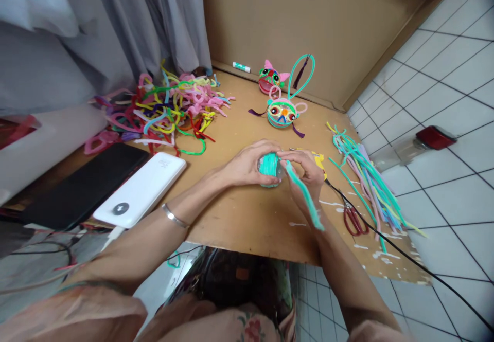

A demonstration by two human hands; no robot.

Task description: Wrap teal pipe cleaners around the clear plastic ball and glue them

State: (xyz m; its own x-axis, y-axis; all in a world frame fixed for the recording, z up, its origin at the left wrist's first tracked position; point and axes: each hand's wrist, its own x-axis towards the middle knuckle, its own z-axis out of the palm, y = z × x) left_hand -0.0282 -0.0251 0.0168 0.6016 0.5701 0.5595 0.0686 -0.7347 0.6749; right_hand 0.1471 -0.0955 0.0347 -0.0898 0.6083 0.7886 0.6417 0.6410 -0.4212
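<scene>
A small clear round piece, partly wrapped in teal pipe cleaner (269, 165), is held just above the middle of the table. My left hand (250, 163) curls round its left side, thumb below and fingers above. On its right side, my right hand (305, 171) pinches a teal pipe cleaner (304, 196), whose loose end hangs down over the wrist. Behind the hands stands a decorated ball with eyes, pink ears and a teal loop (283, 112). A second ball with pink pointed ears (269, 78) is farther back.
Mixed pipe cleaners (170, 105) pile up at the back left. A white power bank (141, 190) and black device (85, 185) lie left. At right are straight pipe cleaners (366, 177), red-handled scissors (354, 219), a yellow glue gun (319, 164) and its black cord.
</scene>
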